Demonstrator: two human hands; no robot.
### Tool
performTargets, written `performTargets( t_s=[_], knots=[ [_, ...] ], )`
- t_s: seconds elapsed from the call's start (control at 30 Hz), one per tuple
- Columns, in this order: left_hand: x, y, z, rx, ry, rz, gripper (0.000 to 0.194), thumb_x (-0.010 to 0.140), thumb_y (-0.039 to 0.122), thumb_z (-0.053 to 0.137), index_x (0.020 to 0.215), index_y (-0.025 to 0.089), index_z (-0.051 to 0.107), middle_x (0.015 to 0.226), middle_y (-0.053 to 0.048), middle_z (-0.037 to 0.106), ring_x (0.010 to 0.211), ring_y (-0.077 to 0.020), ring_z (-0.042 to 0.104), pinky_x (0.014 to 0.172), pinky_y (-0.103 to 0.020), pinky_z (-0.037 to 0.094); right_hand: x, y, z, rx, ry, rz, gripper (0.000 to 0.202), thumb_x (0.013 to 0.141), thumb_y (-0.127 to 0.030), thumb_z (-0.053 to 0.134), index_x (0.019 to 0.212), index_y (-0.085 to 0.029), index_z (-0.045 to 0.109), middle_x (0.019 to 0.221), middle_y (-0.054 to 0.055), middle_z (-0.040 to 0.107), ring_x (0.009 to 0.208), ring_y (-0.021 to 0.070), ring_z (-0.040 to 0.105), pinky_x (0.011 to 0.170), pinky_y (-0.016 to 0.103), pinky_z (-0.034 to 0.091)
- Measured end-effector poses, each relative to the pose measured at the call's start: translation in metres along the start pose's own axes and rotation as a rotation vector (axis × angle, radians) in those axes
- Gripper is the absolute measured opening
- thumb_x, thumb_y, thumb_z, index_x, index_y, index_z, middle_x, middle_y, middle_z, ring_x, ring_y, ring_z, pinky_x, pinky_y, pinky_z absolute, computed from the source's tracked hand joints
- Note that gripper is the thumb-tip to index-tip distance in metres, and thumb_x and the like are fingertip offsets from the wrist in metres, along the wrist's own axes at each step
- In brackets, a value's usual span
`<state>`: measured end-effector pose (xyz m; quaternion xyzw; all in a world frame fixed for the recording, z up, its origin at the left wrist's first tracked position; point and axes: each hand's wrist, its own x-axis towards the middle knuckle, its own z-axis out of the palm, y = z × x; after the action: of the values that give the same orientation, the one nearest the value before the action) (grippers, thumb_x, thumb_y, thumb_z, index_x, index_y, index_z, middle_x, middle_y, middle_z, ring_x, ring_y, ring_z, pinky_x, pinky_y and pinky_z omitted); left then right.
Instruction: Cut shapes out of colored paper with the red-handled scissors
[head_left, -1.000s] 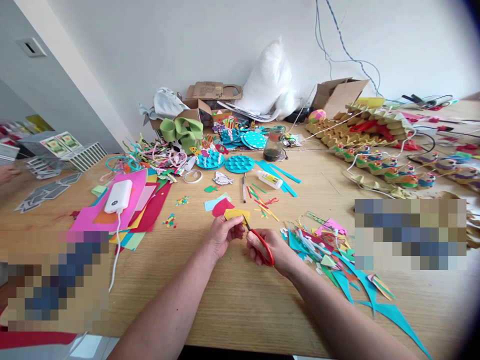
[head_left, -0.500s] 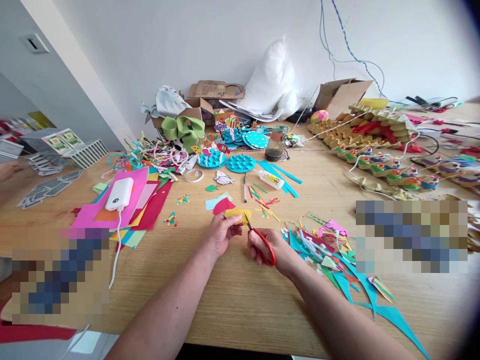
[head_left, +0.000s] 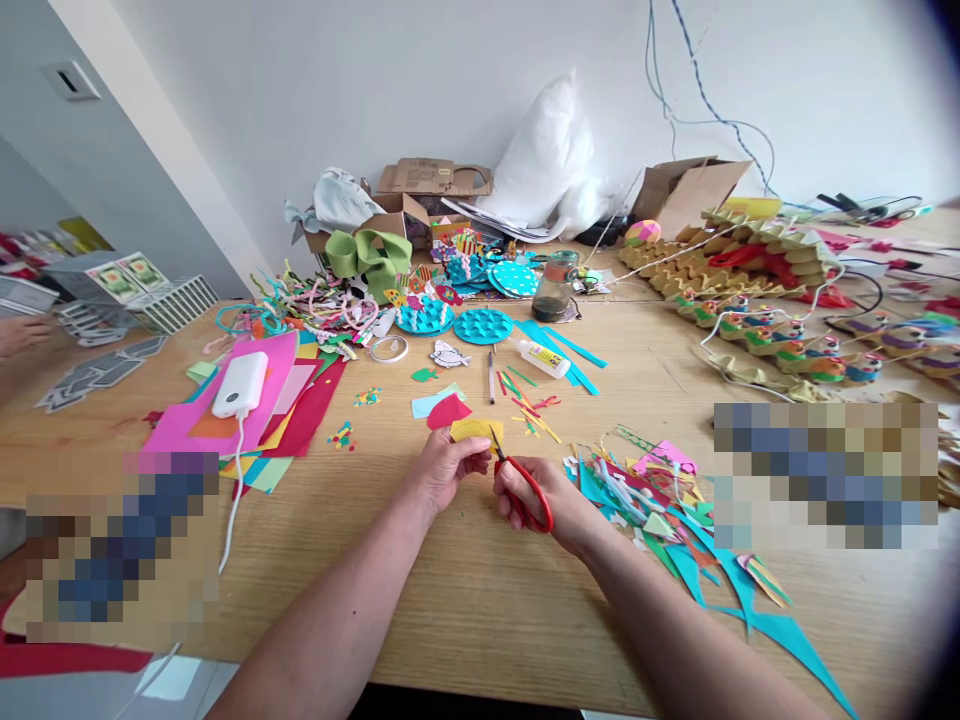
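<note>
My left hand (head_left: 448, 470) pinches a small piece of yellow paper (head_left: 478, 429) between thumb and fingers. In my right hand (head_left: 531, 497) is a pair of scissors with red handles (head_left: 543, 497), its blades pointing up and left at the paper's right edge. Just beyond my left hand lie a red paper piece (head_left: 448, 411) and a light blue one (head_left: 435, 402). Thin coloured paper strips (head_left: 531, 406) are scattered past the scissors. A pen (head_left: 491, 378), a glue bottle (head_left: 543, 358) and a fish cut-out (head_left: 449, 354) rest farther back.
Paper scraps (head_left: 652, 490) are heaped right of my right hand. Coloured sheets lie at left under a white power bank (head_left: 240, 385), whose cable runs down the table. Egg cartons (head_left: 750, 270) fill the right back; a glass jar (head_left: 556, 287) stands at the back. Another person's hand (head_left: 22, 333) shows far left.
Both hands keep nearly the same place, still holding the yellow paper and the scissors. The view has shifted very slightly. The other person's hand at far left shows a little more.
</note>
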<state>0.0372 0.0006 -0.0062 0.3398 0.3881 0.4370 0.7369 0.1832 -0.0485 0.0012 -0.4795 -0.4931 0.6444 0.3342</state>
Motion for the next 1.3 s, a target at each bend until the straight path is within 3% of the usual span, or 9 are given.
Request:
performTargets(
  t_s=[0.53,0.67,0.93,1.1,1.3],
  knots=[
    [-0.0003,0.0007,0.0009,-0.002,0.005,-0.007,0.024,0.054,0.023,0.079,0.069,0.012,0.064,0.061,0.000,0.061,0.053,-0.0094,0.055,0.051,-0.022,0.044,0.0005,0.0003,-0.0003,-0.023,0.016,0.001,0.055,0.072,-0.070,0.054,0.068,-0.015,0.051,0.053,-0.001,0.056,0.037,0.0059,0.047,0.035,0.015,0.026],
    [0.0002,0.0015,0.0014,0.003,-0.023,0.005,0.025,0.060,0.029,0.077,0.072,0.012,0.063,0.063,-0.001,0.061,0.052,-0.0088,0.054,0.052,-0.023,0.044,-0.0002,-0.0013,-0.0001,-0.027,0.016,0.014,0.056,0.071,-0.071,0.054,0.068,-0.015,0.050,0.052,-0.002,0.056,0.037,0.0058,0.047,0.035,0.015,0.027],
    [-0.0002,0.0041,0.0036,-0.044,0.067,0.053,0.029,0.052,0.022,0.079,0.070,0.015,0.057,0.067,0.001,0.062,0.053,-0.0078,0.054,0.052,-0.022,0.044,-0.0015,-0.0036,0.0003,-0.035,0.012,0.000,0.056,0.071,-0.071,0.053,0.067,-0.016,0.049,0.054,-0.002,0.055,0.039,0.0065,0.047,0.037,0.017,0.029],
    [-0.0011,0.0046,0.0029,-0.028,0.033,0.016,0.031,0.051,0.021,0.077,0.074,0.015,0.056,0.070,-0.001,0.064,0.059,-0.0123,0.058,0.053,-0.024,0.044,-0.0005,-0.0024,-0.0002,-0.020,0.013,0.002,0.056,0.070,-0.071,0.054,0.067,-0.016,0.049,0.055,-0.002,0.056,0.039,0.0065,0.047,0.037,0.017,0.028],
    [-0.0017,0.0033,0.0029,0.010,-0.017,0.006,0.025,0.053,0.018,0.074,0.072,0.014,0.060,0.067,-0.002,0.065,0.058,-0.0113,0.057,0.057,-0.023,0.043,-0.0004,-0.0005,-0.0006,-0.019,0.002,-0.014,0.055,0.072,-0.069,0.053,0.069,-0.015,0.050,0.056,-0.002,0.056,0.040,0.0063,0.048,0.037,0.016,0.027]
  ],
)
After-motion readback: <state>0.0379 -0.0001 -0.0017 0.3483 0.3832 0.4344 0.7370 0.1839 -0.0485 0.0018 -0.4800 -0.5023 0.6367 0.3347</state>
